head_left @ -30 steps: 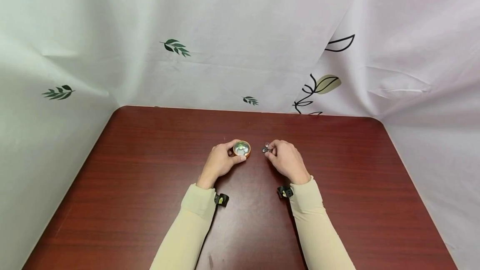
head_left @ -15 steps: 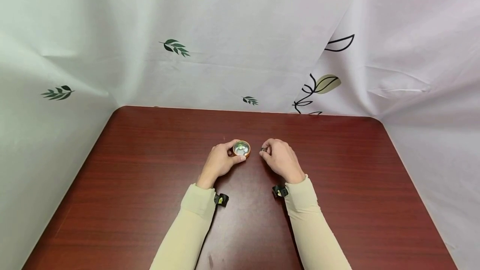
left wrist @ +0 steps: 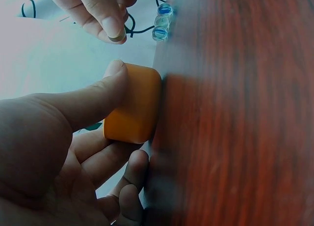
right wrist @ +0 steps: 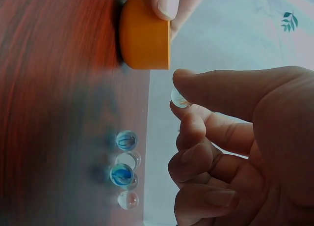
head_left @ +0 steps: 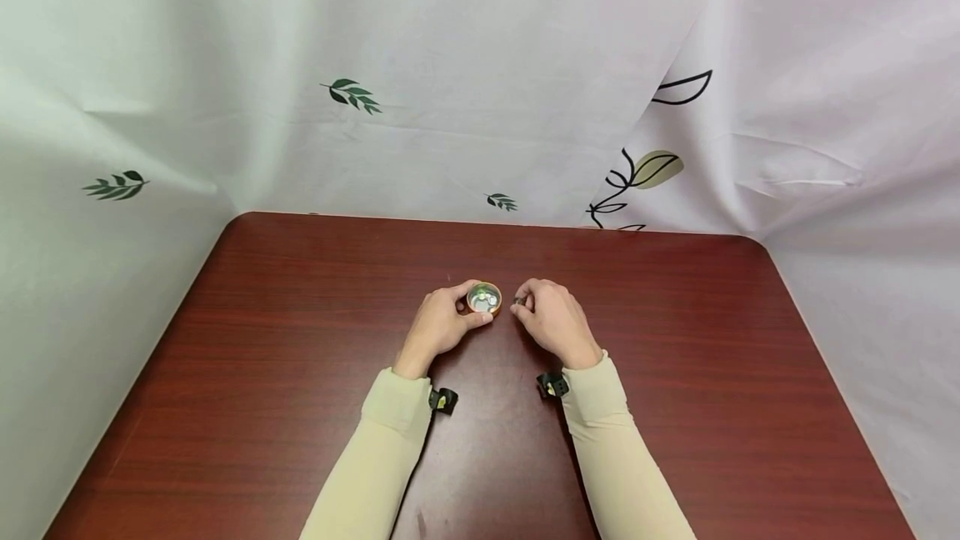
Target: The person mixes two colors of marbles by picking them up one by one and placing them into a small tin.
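Since the head view looks down on the bench (head_left: 315, 340), it shows the orange cup (head_left: 500, 302) nearer the far edge than the near one, well in from both side edges; the left grip (head_left: 441, 319) clasps it, thumb on its near side; the right grip (head_left: 553, 317) is just right of the cup, not touching it, bent fingertips almost hiding what they hold; the bench top is glossy, red-brown and grained.

From the left wrist, the cup stands upright, smooth and straight-walled above a rounded base; beyond it, loose marbles (left wrist: 161, 22) lie on the bench, glassy, some with blue twists.

From the right wrist, the right grip pinches a single marble (right wrist: 179, 98) between thumb and forefinger, clear with a pale orange streak; being round, it has no long axis, while the cup's axis runs upright, mouth up; the cup lies to the marble's left across a narrow gap, its rim seemingly level with it or slightly lower; of the two, the right grip is nearer the loose marbles.
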Available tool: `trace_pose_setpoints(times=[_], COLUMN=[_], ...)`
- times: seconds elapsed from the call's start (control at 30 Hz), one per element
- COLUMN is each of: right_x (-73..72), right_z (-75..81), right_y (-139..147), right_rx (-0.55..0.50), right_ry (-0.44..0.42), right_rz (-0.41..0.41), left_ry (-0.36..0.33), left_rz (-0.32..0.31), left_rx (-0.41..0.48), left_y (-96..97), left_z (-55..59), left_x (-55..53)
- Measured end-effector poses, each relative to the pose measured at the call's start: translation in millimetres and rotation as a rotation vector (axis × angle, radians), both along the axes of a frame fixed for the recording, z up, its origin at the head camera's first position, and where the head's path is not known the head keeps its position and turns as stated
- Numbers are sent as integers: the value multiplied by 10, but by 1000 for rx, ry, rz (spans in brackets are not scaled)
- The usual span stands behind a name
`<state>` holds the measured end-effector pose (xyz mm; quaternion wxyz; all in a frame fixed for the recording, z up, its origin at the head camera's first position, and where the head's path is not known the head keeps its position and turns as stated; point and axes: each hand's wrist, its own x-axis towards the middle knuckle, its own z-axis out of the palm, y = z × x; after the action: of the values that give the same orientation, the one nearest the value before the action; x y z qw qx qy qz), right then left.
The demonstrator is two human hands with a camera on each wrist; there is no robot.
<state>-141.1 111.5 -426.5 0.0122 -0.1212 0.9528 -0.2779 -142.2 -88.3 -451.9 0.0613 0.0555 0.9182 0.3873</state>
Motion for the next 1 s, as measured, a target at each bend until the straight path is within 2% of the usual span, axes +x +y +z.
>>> trace_pose_setpoints(times=[0.43,1.0], right_x=[6,-7], right_z=[-3,-83], right_y=[-6,-129], right_rx=[-2,-46], right_ry=[13,90], right_rz=[4,32], left_ry=[-19,19], left_rz=[15,-8], left_rx=[-6,3], left_y=[9,9], left_z=[-8,-11], left_x=[-3,-3])
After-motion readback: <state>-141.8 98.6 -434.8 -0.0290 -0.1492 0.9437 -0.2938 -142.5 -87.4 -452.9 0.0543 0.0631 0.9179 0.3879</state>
